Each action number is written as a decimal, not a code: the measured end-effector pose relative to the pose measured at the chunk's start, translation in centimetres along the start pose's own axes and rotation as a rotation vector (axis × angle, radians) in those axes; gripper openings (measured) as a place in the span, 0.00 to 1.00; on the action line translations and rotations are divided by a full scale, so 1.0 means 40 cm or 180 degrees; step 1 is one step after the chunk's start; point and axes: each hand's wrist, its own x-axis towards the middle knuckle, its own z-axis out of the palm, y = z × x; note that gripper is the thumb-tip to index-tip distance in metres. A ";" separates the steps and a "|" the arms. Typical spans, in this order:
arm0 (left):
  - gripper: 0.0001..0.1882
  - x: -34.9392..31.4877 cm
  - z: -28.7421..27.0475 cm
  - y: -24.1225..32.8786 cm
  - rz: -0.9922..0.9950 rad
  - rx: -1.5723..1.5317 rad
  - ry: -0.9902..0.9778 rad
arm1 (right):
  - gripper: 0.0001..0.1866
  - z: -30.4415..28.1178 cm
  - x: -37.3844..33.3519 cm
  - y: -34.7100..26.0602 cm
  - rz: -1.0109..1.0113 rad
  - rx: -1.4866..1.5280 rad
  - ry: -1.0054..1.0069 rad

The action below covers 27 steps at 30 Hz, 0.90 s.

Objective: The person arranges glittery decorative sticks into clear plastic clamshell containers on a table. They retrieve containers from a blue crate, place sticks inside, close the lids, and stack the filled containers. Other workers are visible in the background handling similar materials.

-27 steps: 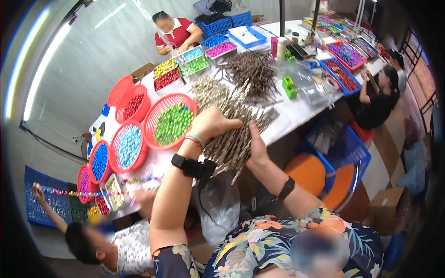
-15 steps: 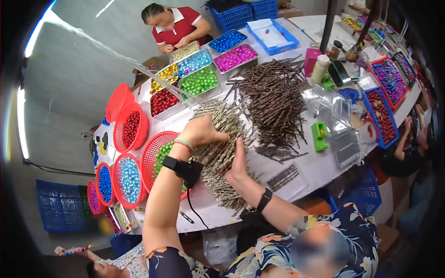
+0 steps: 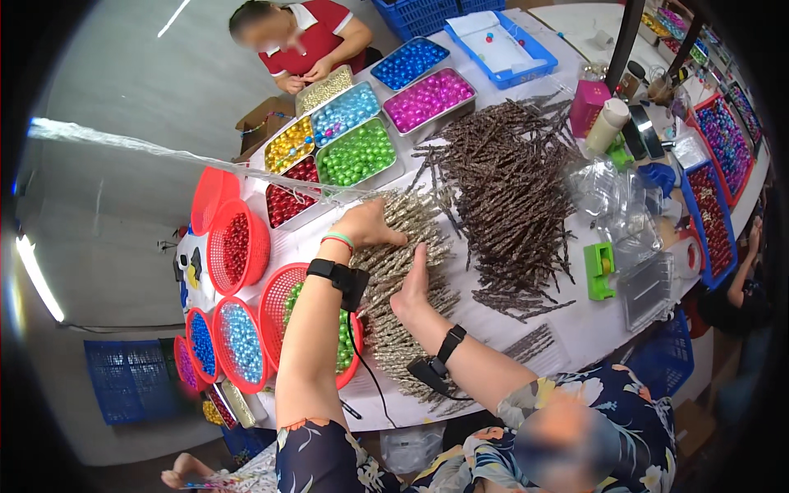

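Note:
A heap of pale gold twisted sticks [image 3: 403,341] lies on the table in front of me. My left hand [image 3: 366,225] rests on its upper left side, thumb stretched to the right; the other fingers are partly hidden. My right hand [image 3: 412,294] stands on edge at the heap's right side, palm toward the sticks and thumb pointing up and away. Some of its fingers are hidden behind it. Sticks show between the two hands, and neither hand is closed round any. Just to the right spreads a larger pile of dark brown twisted sticks [image 3: 509,197].
Red baskets of beads, including light blue beads [image 3: 241,343], stand at the left. Metal trays of beads, one with green beads [image 3: 357,156], sit beyond. A green tape dispenser [image 3: 600,271] and clear plastic boxes [image 3: 645,292] lie right. A person in red [image 3: 316,41] works across the table.
The view has shifted, so the table things appear farther right. My hands remain at the pale sticks, slightly farther left against the dark pile. The person at lower left is now mostly out of view.

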 end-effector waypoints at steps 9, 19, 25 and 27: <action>0.56 0.125 0.118 -0.173 0.0082 -0.0032 -0.0139 | 0.60 -0.039 -0.056 0.044 -0.0224 -0.1595 0.0147; 0.61 0.158 0.198 -0.233 0.0442 -0.0831 0.0141 | 0.42 -0.112 -0.190 0.063 -0.0359 -0.2724 -0.0056; 0.58 0.133 0.210 -0.233 0.0595 -0.0203 0.0460 | 0.41 -0.178 -0.215 0.072 -0.0313 -0.3279 -0.0506; 0.57 0.125 0.227 -0.239 0.0565 -0.0209 0.0549 | 0.35 -0.191 -0.228 0.076 -0.0575 -0.3627 -0.0541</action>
